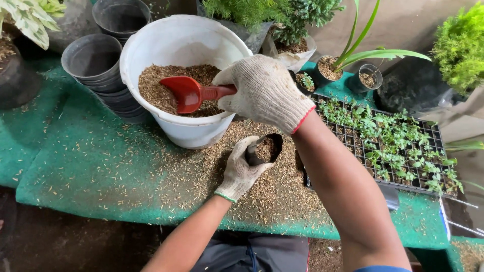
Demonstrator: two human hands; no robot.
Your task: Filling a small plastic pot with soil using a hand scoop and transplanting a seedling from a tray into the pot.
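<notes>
My right hand (264, 90), in a white knit glove, grips the handle of a red plastic scoop (189, 93). The scoop's blade rests in the brown husk mix inside a large white bucket (151, 45). In front of the bucket, my gloved left hand (241, 168) holds a small black grow bag (266, 149) upright on the bench. The bag's mouth is open and it is partly filled with the same mix.
Spilled husk covers the green mat (75, 161) around the bag. A stack of grey pots (93, 60) stands left of the bucket. A black seedling tray (398, 146) lies at right, with potted plants (330, 65) behind it.
</notes>
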